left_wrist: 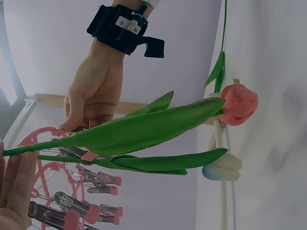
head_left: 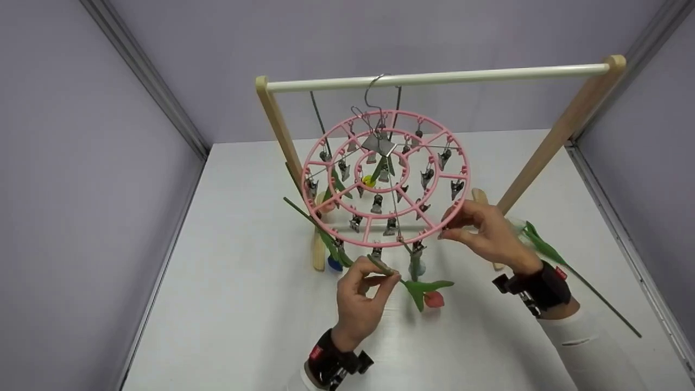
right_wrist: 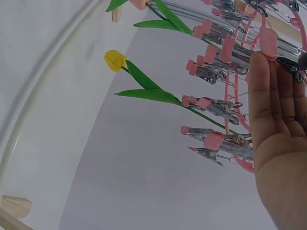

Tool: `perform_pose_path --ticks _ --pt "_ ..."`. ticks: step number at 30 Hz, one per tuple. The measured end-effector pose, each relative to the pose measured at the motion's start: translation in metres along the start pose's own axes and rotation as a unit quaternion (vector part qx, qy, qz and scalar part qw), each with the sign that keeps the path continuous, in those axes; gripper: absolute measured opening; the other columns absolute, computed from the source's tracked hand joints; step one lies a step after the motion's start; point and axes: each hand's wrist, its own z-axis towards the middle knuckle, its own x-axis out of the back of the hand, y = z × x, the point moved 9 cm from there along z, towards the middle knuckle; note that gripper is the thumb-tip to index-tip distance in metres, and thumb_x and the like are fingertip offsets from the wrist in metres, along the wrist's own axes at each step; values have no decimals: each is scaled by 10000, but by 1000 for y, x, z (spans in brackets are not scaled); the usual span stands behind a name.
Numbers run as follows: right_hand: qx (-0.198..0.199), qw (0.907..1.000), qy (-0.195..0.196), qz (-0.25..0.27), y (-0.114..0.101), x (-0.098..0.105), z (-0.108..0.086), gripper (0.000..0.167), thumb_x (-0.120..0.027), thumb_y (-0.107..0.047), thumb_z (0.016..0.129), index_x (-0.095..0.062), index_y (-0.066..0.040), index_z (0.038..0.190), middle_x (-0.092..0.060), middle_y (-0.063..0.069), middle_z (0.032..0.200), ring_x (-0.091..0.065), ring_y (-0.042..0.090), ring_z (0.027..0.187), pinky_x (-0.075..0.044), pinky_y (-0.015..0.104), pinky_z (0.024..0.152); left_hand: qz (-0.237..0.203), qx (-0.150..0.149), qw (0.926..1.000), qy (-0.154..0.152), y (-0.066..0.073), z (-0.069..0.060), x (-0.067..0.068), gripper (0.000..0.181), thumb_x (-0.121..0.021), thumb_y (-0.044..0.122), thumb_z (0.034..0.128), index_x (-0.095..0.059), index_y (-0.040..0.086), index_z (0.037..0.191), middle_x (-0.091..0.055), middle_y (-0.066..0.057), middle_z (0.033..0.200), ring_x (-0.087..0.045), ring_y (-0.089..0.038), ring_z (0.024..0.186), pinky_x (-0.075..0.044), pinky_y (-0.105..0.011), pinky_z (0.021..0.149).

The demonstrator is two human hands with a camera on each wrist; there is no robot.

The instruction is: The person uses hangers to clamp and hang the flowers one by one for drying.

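Note:
My left hand (head_left: 364, 301) pinches the green stem of a pink tulip (head_left: 434, 299) below the near rim of a round pink clip hanger (head_left: 366, 236). The bloom (left_wrist: 240, 105) points down and away from the fingers. My right hand (head_left: 488, 236) is at the hanger's right front rim, thumb and fingers pinching a metal clip there. In the right wrist view its fingertips meet a clip's pink pad (right_wrist: 268, 42). Beside the held stem a white-and-blue tulip (left_wrist: 223, 167) hangs from a clip. A yellow tulip (right_wrist: 115, 60) hangs farther back.
The hanger hooks onto a white rail (head_left: 461, 77) with wooden legs (head_left: 548, 146). A blue tulip (head_left: 335, 264) and other stems hang at the left. One more tulip, with a long stem (head_left: 597, 296), lies on the white table (head_left: 228, 304) at the right.

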Motion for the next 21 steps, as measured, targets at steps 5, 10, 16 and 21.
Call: perform_pose_path --ticks 5,10,16,21 --pt "210 9992 135 304 -6 -5 -5 313 -801 94 858 -729 13 1152 -764 -96 1034 -762 99 901 -621 186 854 -17 -42 10000 15 4 4 2 245 -723 -193 870 -624 -52 1044 -629 -206 931 -722 -258 860 -666 -321 731" --pt "476 9982 192 296 -15 -13 -8 233 -802 1 901 -738 -1 1124 -757 -98 1021 -759 116 894 -622 188 858 3 58 10000 27 6 8 3 232 -719 -183 882 -624 -34 1033 -630 -199 926 -727 -257 853 -668 -320 736" --pt "757 9967 277 107 -28 -22 -12 299 -798 56 872 -724 -13 1153 -767 -24 1023 -776 104 903 -626 187 842 48 -72 10000 23 12 14 2 260 -726 -207 856 -623 -43 1031 -631 -198 909 -744 -215 857 -668 -308 733" --pt "860 9954 415 46 -35 -28 -15 310 -811 51 863 -721 -9 1153 -771 70 968 -776 124 882 -627 185 836 22 -228 9997 -28 15 16 0 187 -730 -124 914 -617 -66 1050 -635 -225 929 -746 -233 862 -668 -307 738"
